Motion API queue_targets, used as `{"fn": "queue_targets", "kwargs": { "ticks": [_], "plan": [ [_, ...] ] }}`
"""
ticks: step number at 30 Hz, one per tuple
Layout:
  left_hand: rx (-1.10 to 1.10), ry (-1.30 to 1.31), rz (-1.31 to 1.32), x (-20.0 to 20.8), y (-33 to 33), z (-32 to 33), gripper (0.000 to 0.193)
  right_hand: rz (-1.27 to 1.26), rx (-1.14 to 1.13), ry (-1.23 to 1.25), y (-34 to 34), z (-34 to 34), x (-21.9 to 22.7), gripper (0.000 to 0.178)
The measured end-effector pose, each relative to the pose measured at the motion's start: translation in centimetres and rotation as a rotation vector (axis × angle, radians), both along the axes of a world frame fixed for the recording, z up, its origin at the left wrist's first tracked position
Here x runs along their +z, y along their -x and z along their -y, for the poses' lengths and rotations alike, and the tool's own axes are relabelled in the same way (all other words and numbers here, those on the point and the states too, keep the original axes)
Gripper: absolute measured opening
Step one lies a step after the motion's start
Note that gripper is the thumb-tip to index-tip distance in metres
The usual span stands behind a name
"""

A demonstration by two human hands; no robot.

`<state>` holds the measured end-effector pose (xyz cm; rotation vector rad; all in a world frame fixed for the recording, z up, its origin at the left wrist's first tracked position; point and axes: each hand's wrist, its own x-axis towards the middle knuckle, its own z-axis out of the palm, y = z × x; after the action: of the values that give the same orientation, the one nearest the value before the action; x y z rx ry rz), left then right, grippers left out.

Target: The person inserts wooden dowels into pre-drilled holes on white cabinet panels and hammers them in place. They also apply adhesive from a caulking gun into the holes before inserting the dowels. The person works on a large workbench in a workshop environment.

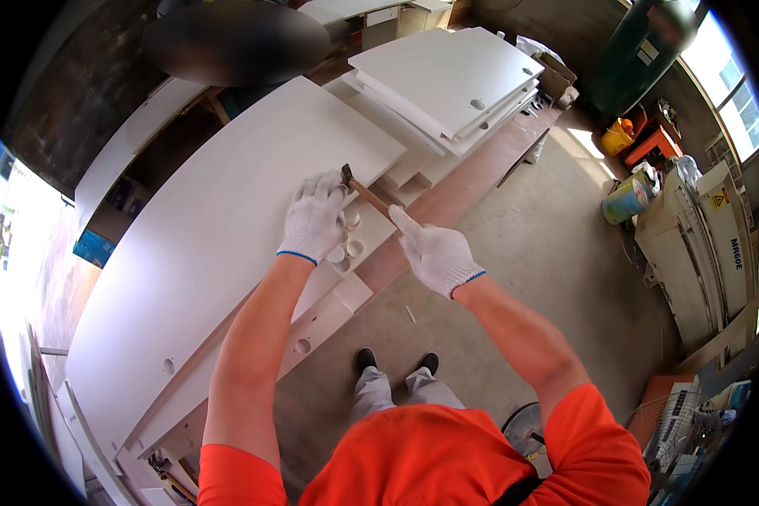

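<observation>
On long white panel point(211, 244) | left hand point(314, 218) pressing | right hand point(434, 253) gripping hammer point(364, 192) | concrete floor point(548, 278)

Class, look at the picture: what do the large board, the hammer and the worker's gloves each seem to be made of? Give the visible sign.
Large board: probably laminated wood panel; smooth matt white face, drilled round holes.
Hammer: handle looks like wood, brown and plain; head dark, likely steel.
Gloves on the left hand and right hand: knitted white fabric, apparently cotton, with blue cuff edging.

Single head-worn fisheye view, steeply downward, close over white panel point(228, 219) and workshop floor point(523, 253).
</observation>
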<state>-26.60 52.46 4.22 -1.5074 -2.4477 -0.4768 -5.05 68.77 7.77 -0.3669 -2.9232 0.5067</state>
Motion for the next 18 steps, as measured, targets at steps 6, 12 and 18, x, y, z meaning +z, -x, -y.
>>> {"fn": "queue_targets", "kwargs": {
  "ticks": [6,12,18],
  "plan": [
    [-0.004,-0.046,0.003,0.2,-0.1,0.1,0.035,-0.063,0.031,0.034,-0.4,-0.9,-0.3,0.058],
    [0.013,-0.015,-0.035,-0.4,0.3,-0.2,0.039,0.033,0.021,0.067,-0.3,-1.1,1.1,0.057],
    [0.035,0.022,0.064,1.1,-0.3,-0.7,0.045,-0.145,0.026,0.16,-1.6,-2.1,-0.7,0.053]
  ]
}}
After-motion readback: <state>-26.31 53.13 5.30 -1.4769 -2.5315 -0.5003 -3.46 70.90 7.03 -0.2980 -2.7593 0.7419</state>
